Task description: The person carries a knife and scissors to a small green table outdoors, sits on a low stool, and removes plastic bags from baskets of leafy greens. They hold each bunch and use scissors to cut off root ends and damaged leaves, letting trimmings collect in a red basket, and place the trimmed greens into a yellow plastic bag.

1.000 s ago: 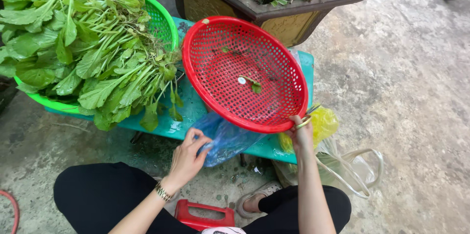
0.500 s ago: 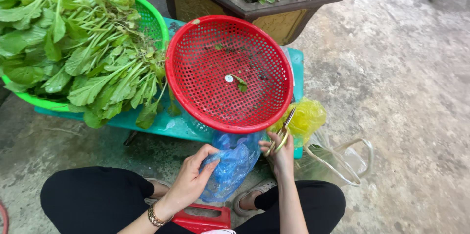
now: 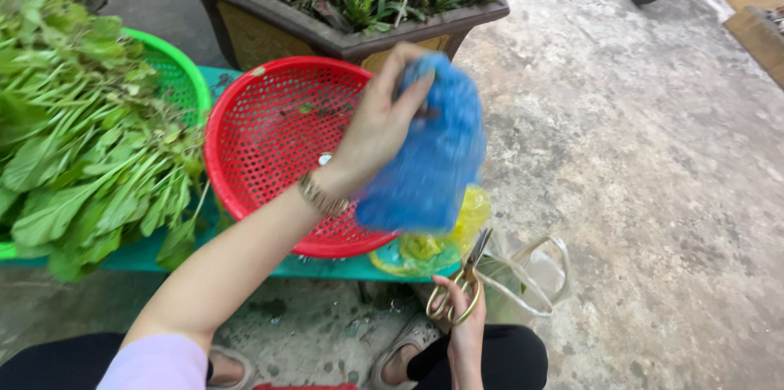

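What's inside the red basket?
The red basket looks almost empty: only a few small green scraps on its mesh. The left hand, holding a blue bag, covers its right part, so nothing can be seen there.

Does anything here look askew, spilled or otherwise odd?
Mildly: the red basket sits tilted, overhanging the teal bench's edge. The leafy greens spill over their green basket. Nothing looks damaged.

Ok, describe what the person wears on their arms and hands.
The left hand is bare, with a gold-coloured bracelet at the wrist and a short pale lilac sleeve at the shoulder. The right hand and forearm are bare, with nothing visibly worn.
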